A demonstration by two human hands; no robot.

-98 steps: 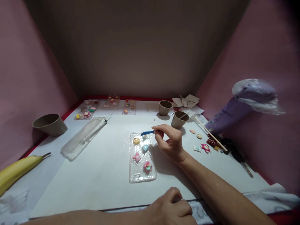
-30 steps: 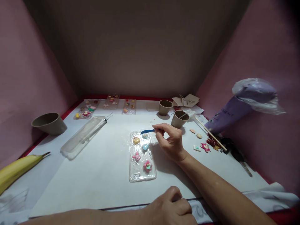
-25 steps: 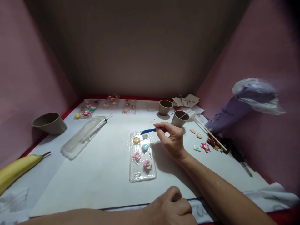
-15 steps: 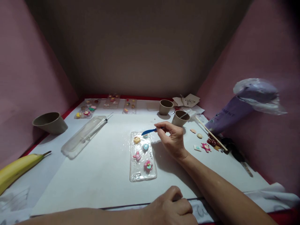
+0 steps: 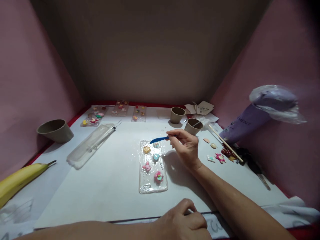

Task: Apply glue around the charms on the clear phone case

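Note:
My right hand [image 5: 186, 146] pinches a blue plastic knife [image 5: 159, 139] by its handle. The blade hovers at or just over the top end of a clear phone case [image 5: 152, 186]; contact cannot be made out. Glossy clear stuff coats the case. On it sit a golden charm [image 5: 146, 149], a blue heart charm [image 5: 156, 157], a pink bunny charm [image 5: 146, 166] and a pink flower-like charm [image 5: 158, 177]. Another small charm is near the blade. My left hand [image 5: 183, 220] rests curled at the near edge of the white board, with nothing visible in it.
Left lie a banana [image 5: 22, 178], a grey-brown cup [image 5: 55, 131] and a clear plastic tray [image 5: 91, 145]. Decorated cases [image 5: 139, 114] line the back. Two more cups [image 5: 177, 115] stand behind my right hand. Loose charms [image 5: 220, 158], a wooden stick [image 5: 228, 146] and a purple bag [image 5: 247, 121] are right.
The right hand and blue knife have shifted very slightly over the top of the case. The whole view has drifted a few pixels. The left hand stays curled in place.

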